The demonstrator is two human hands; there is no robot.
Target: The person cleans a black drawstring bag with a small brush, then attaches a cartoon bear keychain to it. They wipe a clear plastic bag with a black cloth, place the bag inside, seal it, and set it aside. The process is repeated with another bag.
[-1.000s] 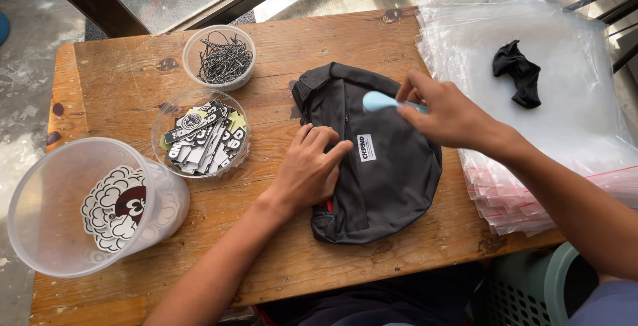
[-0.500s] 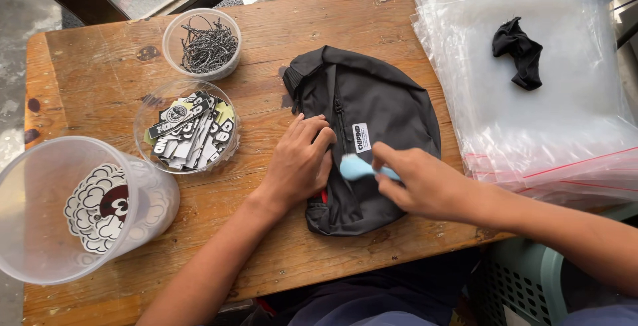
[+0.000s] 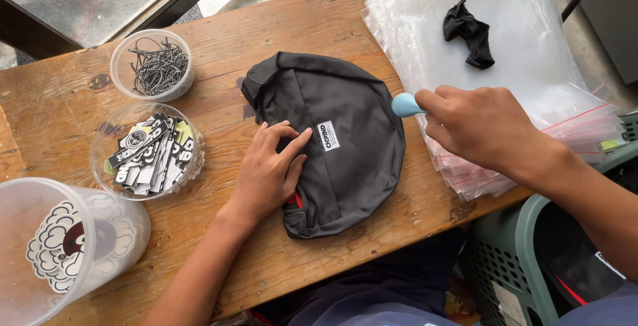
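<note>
dark pouch pressed flat on a wooden table

around the work, the wooden table [image 3: 219, 107] carries three clear tubs along its left side: a small round cup of thin black cords [image 3: 152, 65] at the back, a wider bowl of black and white labels [image 3: 147, 151] in front of it, and a large plastic container [image 3: 63, 246] lying on its side at the near left corner, with cloud-shaped stickers inside. on the right lies a thick stack of clear zip bags [image 3: 525, 87] with red seal strips, and a crumpled black cloth [image 3: 470, 33] sits on top of it. a green slotted basket [image 3: 512, 266] stands below the table's right edge. nothing lies between the hands and the pouch.

the dark grey pouch [image 3: 339, 133] is rounded, half-moon in outline, soft and a little creased, with a small white sewn tag near its middle and a bit of red showing at its lower left edge. it lies flat in the middle of the table, just left of the bag stack.

the left hand [image 3: 269, 173] rests palm down on the pouch's left part, fingers spread and flat, holding nothing. the right hand [image 3: 482, 126] hovers over the edge of the bag stack, just right of the pouch, closed around a small light blue tool [image 3: 405, 105] whose rounded end pokes out toward the pouch's right rim.
</note>
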